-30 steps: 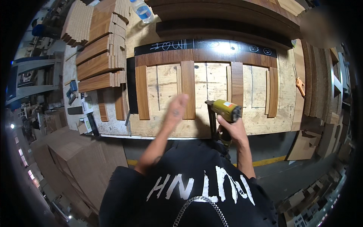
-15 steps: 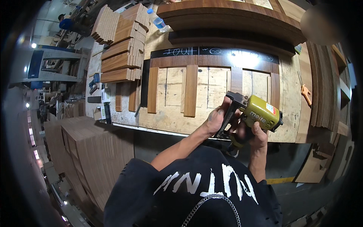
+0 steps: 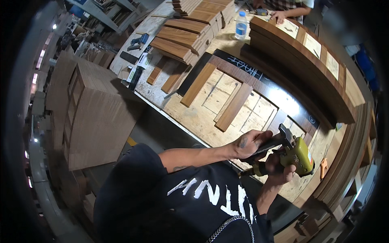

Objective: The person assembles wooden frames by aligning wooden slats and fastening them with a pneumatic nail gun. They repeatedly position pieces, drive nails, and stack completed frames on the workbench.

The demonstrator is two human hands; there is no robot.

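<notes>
while gripping the yellow-green nail gun (image 3: 303, 158) just under its body, with the fingers of the right hand (image 3: 280, 175) clamped around it, also clasps its black magazine (image 3: 272, 142) with the left hand (image 3: 248, 144), with fingers curled onto it. holds the nail gun over the front right part of the worktop (image 3: 201, 128). has brown wooden strips (image 3: 234, 107) lying to the left of it, reaching a dark rail (image 3: 270, 86). farther off, has a clear bottle (image 3: 241, 28) standing beside stacked boards (image 3: 175, 43).
</notes>
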